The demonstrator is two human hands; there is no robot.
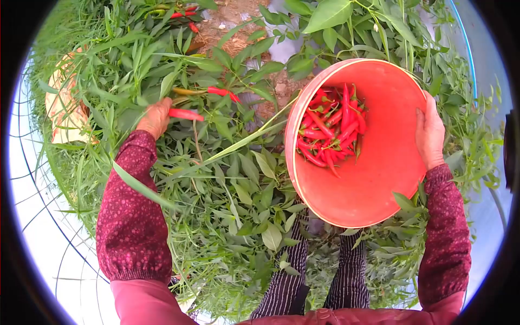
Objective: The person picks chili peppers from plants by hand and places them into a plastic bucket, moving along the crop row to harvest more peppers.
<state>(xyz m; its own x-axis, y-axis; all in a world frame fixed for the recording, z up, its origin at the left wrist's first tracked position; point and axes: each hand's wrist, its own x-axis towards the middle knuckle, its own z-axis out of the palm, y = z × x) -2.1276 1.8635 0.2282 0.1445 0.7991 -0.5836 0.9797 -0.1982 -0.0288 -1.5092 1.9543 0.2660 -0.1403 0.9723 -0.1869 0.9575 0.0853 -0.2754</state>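
Note:
My left hand (155,119) is closed among the leaves of a pepper plant, with a red chili pepper (186,114) sticking out from its fingers. Just above it hang another red pepper (221,92) and a brownish-green one (188,91). On the other side, my right hand (431,132) grips the rim of a red bucket (374,184), thumb inside and fingers hidden behind the wall. The bucket is tilted so its mouth faces me. Many picked red chili peppers (331,125) lie in a heap on its left inner side.
Dense pepper plants (249,179) and long grass (70,179) surround my striped trouser legs (284,276). More red peppers (184,13) hang at the top. A crumpled tan bag (66,103) lies at left. Bluish sheeting (485,54) runs along the right.

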